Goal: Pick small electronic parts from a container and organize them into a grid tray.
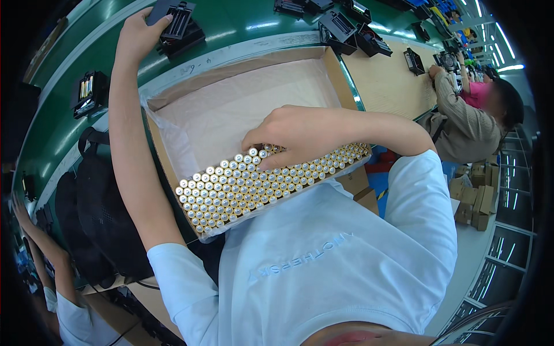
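Far left, low: a co-worker's forearms [55, 254], bare, pale sleeve at the lower end. Above them, a black unit [88, 95] with batteries showing inside sits on the green surface [124, 43]. Below the unit, a black backpack [101, 210] stands beside the wearer's left forearm. The left hand [144, 34] reaches to the far side; its grip is grasping a black case [175, 20], thumb across the top face, with another dark piece [183, 40] directly beneath. Centre: a shallow cardboard box [339, 78], set at a tilt to the view, clear liner [176, 141] along its left wall. The batteries [231, 187] stand upright in packed rows, ends up, filling the near part of the box; its far part shows bare pale lining. The right hand [288, 135] lies over the far edge of the rows, fingers bent, thumb and fingertips among the batteries; cannot tell whether this grip clasps any. Beyond the box, several black cases [337, 26] cluster near the corner of a tan tabletop [392, 81]. A smaller black case [414, 61] lies further right, near a seated co-worker [470, 118] in a beige top. Far right, low: stacked cartons [476, 199].
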A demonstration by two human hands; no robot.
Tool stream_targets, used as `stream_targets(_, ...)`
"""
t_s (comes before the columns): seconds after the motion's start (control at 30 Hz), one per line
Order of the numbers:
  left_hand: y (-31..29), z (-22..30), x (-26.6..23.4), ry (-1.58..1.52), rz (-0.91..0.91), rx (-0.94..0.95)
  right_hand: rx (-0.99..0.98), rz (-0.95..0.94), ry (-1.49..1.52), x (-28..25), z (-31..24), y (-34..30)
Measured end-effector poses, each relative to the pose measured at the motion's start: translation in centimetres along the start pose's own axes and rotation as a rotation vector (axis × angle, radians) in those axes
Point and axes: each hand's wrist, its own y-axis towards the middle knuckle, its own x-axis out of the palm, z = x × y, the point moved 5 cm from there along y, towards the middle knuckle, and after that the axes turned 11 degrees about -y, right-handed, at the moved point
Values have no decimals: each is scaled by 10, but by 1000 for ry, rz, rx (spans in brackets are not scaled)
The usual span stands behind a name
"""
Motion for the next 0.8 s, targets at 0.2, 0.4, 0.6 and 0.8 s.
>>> stream_targets(0.2,2,-3,1,-36,18,8,33,33,-58,-7,-7,-5)
stream_targets(0.4,-3,-6,2,-222,-11,-87,-29,160,-150,-15,6,-5)
stream_targets(0.6,-9,0,5,-584,-94,-260,28,637,-173,-108,41,56)
stream_targets(0.8,-9,10,9,-1076,-126,-416,106,863,-375,-167,83,142)
